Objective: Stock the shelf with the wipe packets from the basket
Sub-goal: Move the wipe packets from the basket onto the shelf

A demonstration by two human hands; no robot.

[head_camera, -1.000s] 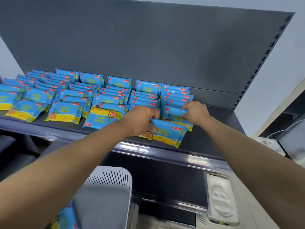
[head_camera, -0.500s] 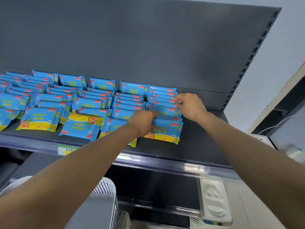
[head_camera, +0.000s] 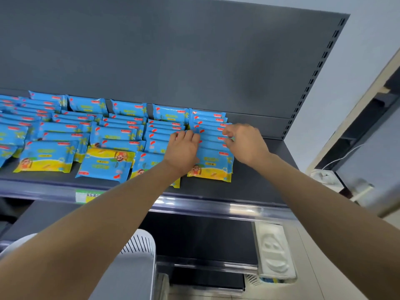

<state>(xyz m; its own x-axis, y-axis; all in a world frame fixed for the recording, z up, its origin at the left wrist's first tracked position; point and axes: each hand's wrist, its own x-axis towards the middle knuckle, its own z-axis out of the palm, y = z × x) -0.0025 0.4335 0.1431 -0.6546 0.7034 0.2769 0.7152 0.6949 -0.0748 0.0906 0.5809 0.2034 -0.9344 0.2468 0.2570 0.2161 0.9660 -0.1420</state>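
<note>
Both hands are now sitting farther back along the rightmost column than a second ago. Its front packet, skewed toward the shelf lip then, is lying square with its row.

- Left hand: the fingers are lying straight and flat, pressing down where the rightmost column meets its neighbour and holding nothing. Judged purpose: pinning the overlapped stack so it is not sliding while the far side is being squared.
- Right hand: the fingers are curling in, tips touching the right-hand ends of the same column. Whether they are pinching a packet cannot be told. Judged purpose: nudging stray ends into line against the left hand's hold.
- Wipe packets: these are lying on the shelf in overlapping columns running back to the grey back panel, each packet partly covering the one behind (a layout that is fitting many into one depth).
- Basket: white and slotted, it is standing below the shelf, just under the left forearm. Its contents are hidden.
- Also present: a price rail carrying a green and yellow label, and a white moulded tray lower right.

Status, as judged: stocking is looking well advanced, with tidying in hand.
</note>
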